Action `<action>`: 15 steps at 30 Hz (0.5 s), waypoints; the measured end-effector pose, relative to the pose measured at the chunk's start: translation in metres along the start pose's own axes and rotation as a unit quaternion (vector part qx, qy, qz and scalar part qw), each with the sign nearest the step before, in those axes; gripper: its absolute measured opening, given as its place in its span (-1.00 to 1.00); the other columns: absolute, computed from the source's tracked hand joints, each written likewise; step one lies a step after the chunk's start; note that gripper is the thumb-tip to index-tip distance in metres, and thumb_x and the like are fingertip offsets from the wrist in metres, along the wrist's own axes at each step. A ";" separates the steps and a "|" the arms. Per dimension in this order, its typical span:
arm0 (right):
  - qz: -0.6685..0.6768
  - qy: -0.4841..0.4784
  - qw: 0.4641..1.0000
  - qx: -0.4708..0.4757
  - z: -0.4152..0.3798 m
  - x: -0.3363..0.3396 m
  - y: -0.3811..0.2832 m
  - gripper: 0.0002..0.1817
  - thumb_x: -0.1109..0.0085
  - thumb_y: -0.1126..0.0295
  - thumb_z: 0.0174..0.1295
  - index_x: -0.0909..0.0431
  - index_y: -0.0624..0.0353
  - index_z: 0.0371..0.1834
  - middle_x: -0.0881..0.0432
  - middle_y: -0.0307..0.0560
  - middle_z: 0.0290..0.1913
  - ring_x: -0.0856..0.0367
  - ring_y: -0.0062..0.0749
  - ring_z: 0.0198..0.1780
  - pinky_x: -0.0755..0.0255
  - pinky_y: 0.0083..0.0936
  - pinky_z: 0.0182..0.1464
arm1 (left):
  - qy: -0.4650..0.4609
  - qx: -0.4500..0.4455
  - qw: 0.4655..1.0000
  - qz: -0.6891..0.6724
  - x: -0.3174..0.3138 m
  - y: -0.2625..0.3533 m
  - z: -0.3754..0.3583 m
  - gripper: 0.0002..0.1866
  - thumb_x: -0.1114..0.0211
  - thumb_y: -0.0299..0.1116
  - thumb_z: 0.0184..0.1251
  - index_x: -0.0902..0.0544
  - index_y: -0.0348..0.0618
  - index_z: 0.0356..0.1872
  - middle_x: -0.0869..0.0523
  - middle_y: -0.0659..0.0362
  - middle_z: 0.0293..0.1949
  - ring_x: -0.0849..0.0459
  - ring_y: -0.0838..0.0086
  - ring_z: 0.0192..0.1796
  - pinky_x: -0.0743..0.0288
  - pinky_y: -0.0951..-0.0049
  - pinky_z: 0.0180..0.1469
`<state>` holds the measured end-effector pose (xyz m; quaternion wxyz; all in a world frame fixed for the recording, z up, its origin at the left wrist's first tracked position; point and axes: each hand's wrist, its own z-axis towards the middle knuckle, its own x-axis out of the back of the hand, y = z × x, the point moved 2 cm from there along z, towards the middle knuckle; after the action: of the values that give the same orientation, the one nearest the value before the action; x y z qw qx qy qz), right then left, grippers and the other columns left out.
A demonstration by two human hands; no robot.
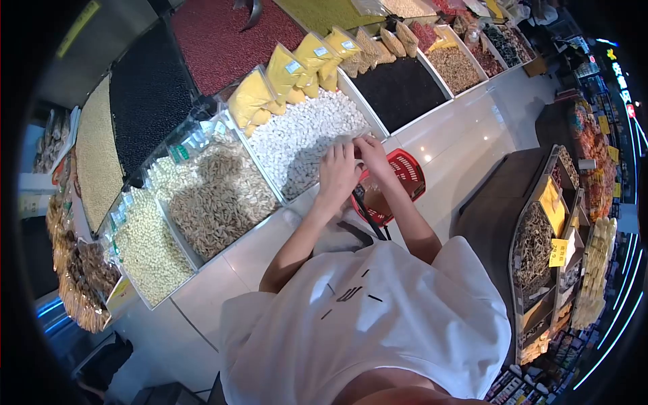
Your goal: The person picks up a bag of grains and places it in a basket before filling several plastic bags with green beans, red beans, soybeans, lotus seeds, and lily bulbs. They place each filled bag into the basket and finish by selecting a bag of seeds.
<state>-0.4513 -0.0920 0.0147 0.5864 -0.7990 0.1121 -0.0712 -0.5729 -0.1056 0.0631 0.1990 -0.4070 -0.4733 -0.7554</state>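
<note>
Red plastic basket near both hands appears light, stiff, best held by its black handle; fingers bunched, any pinched item indeterminable.

Glossy floor; basket seemingly plastic; cloth shirt.

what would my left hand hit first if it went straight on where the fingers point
Likely the white pieces heaped just beyond the left hand, though its height over them is unclear.
</note>
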 end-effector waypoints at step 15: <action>-0.059 -0.108 0.992 -0.003 0.068 -0.132 0.014 -0.82 0.01 0.38 0.13 -0.50 0.25 -0.51 -0.46 -0.22 -0.58 -0.36 -0.61 -0.59 -0.25 -0.65 -0.53 | 0.069 -0.001 0.992 0.104 0.052 -0.131 0.026 -0.88 -0.08 -0.45 0.08 -0.52 -0.30 -0.50 -0.61 -0.07 -0.48 -0.59 0.10 -0.34 -0.48 0.21 -0.25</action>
<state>-0.5632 0.0011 -0.0171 0.5874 -0.8091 0.0008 -0.0184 -0.6826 -0.0163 0.0384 0.3077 -0.4013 -0.4129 -0.7575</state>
